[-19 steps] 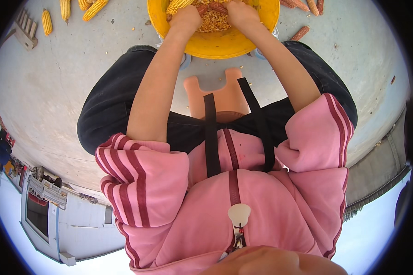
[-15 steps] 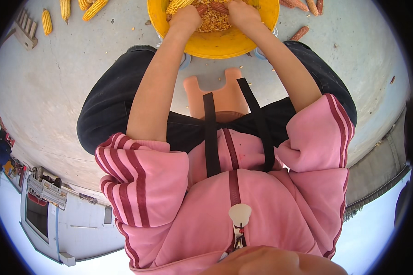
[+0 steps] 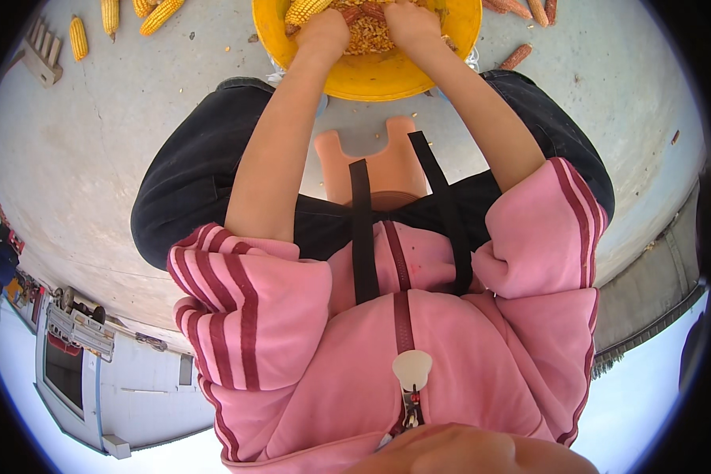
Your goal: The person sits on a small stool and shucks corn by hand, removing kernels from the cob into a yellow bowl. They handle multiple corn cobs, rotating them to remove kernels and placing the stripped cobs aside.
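Observation:
My left hand (image 3: 325, 33) is closed over the yellow tub, with a yellow ear of corn (image 3: 306, 9) against its fingers at the tub's left side. Opposite it, my right hand (image 3: 412, 25) is closed around a bare reddish corncob (image 3: 373, 11), whose end points toward the left hand. Another reddish piece shows right beside the left fingers; whether it is part of the ear is hidden. Loose yellow kernels (image 3: 370, 38) lie below the hands in the yellow tub (image 3: 379, 85). The top of the picture cuts off the tub's far side.
Several yellow ears (image 3: 79, 38) lie on the concrete floor at the far left, near a slatted wooden piece (image 3: 43, 55). Bare reddish cobs (image 3: 517, 57) lie at the far right. An orange plastic stool (image 3: 371, 162) stands between my legs, with stray kernels around it.
Both hands have shifted slightly, the right one a little to the left, bringing them closer together. The ear and the reddish cob remain at the hands.

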### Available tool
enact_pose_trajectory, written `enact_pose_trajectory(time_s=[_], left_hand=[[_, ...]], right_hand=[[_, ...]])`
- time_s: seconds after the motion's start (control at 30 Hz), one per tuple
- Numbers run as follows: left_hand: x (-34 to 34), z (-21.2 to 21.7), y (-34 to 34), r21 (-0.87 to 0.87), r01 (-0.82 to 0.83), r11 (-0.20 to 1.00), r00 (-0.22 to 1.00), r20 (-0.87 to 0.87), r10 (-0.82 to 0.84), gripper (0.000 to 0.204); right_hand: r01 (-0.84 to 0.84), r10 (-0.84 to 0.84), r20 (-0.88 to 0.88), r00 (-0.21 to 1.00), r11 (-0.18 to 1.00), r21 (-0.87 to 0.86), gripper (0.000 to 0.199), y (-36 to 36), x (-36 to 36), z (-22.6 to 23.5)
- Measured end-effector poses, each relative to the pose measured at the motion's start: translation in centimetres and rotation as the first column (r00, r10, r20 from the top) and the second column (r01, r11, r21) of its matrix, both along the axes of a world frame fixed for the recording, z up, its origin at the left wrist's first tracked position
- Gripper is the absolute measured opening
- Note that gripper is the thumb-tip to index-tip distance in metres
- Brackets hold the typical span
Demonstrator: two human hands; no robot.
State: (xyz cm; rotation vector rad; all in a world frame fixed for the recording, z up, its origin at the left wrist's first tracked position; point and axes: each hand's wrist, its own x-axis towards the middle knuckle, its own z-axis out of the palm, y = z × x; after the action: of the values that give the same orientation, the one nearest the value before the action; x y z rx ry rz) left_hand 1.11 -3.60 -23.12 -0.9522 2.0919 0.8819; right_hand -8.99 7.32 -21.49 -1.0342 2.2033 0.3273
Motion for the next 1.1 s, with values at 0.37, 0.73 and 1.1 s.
enact_pose_trajectory(time_s=[0.37,0.73,1.1], left_hand=[[-0.7,3.1,1.3,-0.187,0.067,0.98,0.998,0.018,-0.064,0.025],[-0.4,2.2,1.2,-0.178,0.086,0.98,0.995,-0.027,-0.092,0.025],[0.3,0.9,0.8,-0.145,0.08,0.986,0.993,-0.071,-0.091,0.025]], right_hand=[[0.011,-0.011,0.005,1.0,0.995,0.1,0.022,-0.8,0.1,2.1],[-0.025,0.025,-0.07,0.997,1.0,0.0,0.021,0.3,-0.8,-0.4],[-0.008,0.007,-0.032,0.999,0.999,-0.036,0.023,0.7,-0.3,-1.3]])
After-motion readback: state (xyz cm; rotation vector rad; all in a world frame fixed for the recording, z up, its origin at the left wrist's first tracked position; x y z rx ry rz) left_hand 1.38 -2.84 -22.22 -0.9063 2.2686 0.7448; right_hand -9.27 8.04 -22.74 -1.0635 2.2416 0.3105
